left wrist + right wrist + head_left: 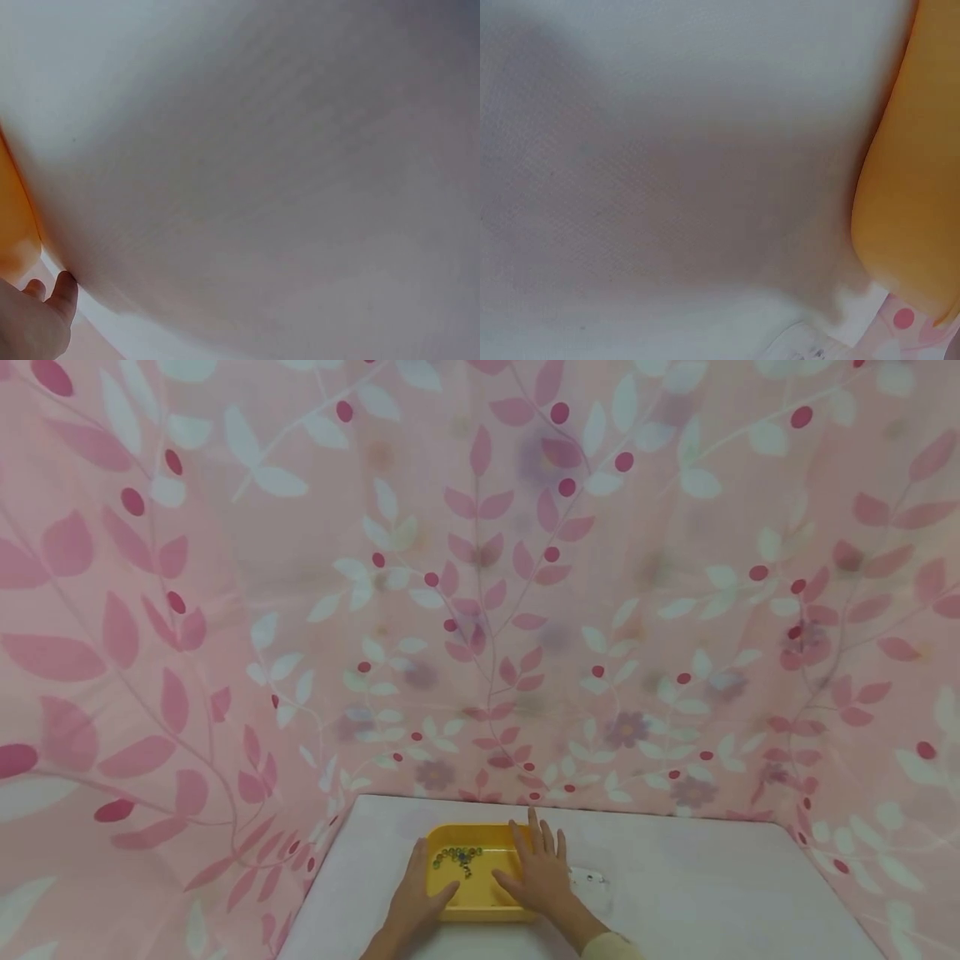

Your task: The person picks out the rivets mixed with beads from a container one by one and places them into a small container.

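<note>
White table point(675, 893): both hands point(480, 885) flat on yellow tray point(480, 910).

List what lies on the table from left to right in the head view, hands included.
Left hand on the yellow tray's left side → small beads inside the yellow tray → right hand on the tray's right side → small clear bag on the table.

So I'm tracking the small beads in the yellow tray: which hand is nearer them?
Left. The left hand rests on the tray's left side just below the beads; the right hand lies across its right side, farther off.
</note>
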The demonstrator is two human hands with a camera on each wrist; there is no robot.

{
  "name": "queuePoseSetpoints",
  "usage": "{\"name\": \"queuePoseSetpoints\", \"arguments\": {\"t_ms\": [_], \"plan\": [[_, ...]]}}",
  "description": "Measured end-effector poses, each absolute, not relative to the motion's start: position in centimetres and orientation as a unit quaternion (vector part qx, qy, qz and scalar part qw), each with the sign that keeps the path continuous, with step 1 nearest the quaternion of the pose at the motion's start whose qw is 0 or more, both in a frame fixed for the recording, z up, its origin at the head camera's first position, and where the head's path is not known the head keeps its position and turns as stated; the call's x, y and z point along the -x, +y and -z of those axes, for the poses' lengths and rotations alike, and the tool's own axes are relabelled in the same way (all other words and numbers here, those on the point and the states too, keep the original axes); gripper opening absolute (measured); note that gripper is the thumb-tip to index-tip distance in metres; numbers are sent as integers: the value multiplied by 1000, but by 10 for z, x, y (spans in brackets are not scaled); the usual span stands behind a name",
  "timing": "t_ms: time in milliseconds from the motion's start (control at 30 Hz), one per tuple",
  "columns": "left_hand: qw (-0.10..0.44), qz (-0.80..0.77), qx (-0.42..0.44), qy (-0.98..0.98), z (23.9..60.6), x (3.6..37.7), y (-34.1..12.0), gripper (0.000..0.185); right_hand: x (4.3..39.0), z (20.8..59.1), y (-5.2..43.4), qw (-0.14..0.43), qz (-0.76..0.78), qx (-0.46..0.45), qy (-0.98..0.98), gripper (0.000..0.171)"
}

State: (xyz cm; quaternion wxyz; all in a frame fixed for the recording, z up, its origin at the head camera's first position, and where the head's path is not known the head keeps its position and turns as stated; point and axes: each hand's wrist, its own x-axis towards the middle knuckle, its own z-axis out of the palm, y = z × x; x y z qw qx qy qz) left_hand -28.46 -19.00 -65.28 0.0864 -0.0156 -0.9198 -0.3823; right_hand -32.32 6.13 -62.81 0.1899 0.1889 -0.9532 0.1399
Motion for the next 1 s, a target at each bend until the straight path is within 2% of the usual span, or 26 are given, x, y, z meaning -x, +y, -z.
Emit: {"name": "queuePoseSetpoints", "arguments": {"t_ms": [400, 667, 1000], "plan": [[91, 389, 12, -917, 657, 285, -191, 104, 318, 622, 40, 154, -163, -195, -955, 87], [74, 398, 7, -914, 654, 284, -190, 103, 320, 629, 27, 161, -174, -199, -951, 85], [68, 391, 4, -918, 653, 287, -190, 103, 324, 623, 18, 113, -226, -216, -943, 80]]}}
